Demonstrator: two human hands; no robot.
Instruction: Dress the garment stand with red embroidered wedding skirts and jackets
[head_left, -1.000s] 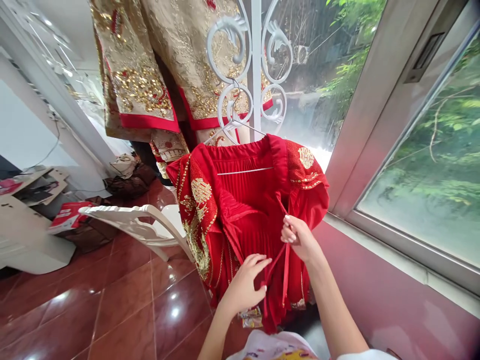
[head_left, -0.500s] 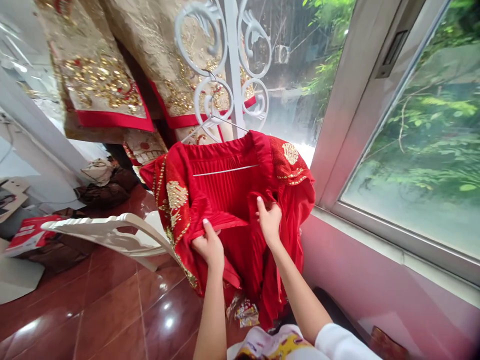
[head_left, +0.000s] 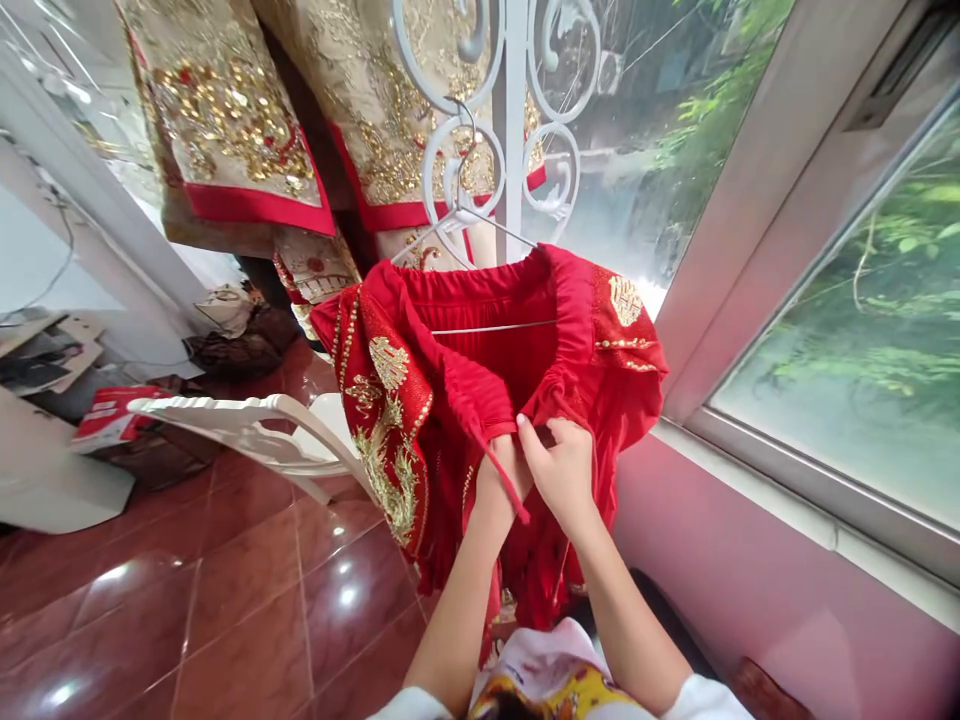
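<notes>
A large window (head_left: 780,200) takes up the right side, with green leaves behind its glass, and a reddish tiled floor (head_left: 247,590) spreads across the lower left. Cream-and-gold garments (head_left: 240,120) with red hems hang at the upper left. In front of them, in the centre, is the red garment (head_left: 480,385), on a hanger and facing the person, its gathered top edge sagging towards the hands. A white scrollwork rack (head_left: 513,120) stands behind it, and a white chair (head_left: 225,425) is to its left.

Both forearms reach up from the bottom and lean inward until they nearly meet. The left forearm (head_left: 459,600) slants up to the right, and the right forearm (head_left: 624,610) slants up to the left. The right hand (head_left: 559,465) has its back turned up, with its fingers bent into the gathered cloth and its thumb stretched towards the upper left; it is closed on the edge of the garment. The left hand (head_left: 489,492) sits just beside it, with its fingers tucked up behind the cloth and hidden, so whether they grip cannot be told.

The wire hanger (head_left: 495,329) shows its crossbar inside the neck opening. Gold embroidery (head_left: 390,470) covers the garment's left side in view, and a gold emblem (head_left: 625,300) marks its other shoulder. A thin red tie (head_left: 511,485) hangs slantwise across the left hand and wrist.
</notes>
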